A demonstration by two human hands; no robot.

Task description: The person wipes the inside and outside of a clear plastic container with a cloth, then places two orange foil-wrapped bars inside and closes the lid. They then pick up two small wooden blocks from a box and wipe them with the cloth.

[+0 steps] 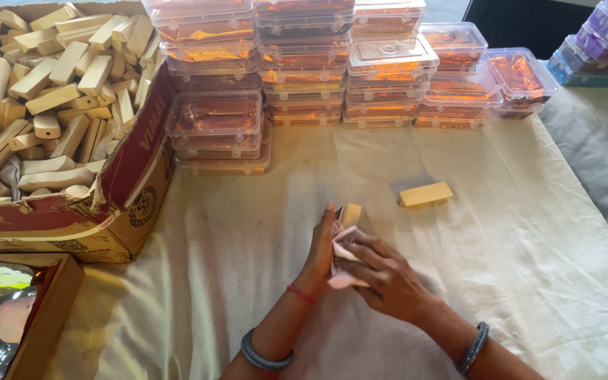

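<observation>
My left hand (320,246) grips a small pale wooden block (350,213) that sticks up above my fingers. My right hand (381,271) presses a pink cloth (343,243) against the block's side. Both hands hover low over the cream sheet (248,239) near the table's middle. A second pale block (425,194) lies flat on the sheet, up and to the right of my hands.
A large open cardboard box (131,186) full of similar wooden blocks (51,91) stands at the left. Stacks of clear plastic cases (304,70) with orange lining line the back. Purple cases (599,42) sit at far right. A foil-lined box (8,317) is at bottom left.
</observation>
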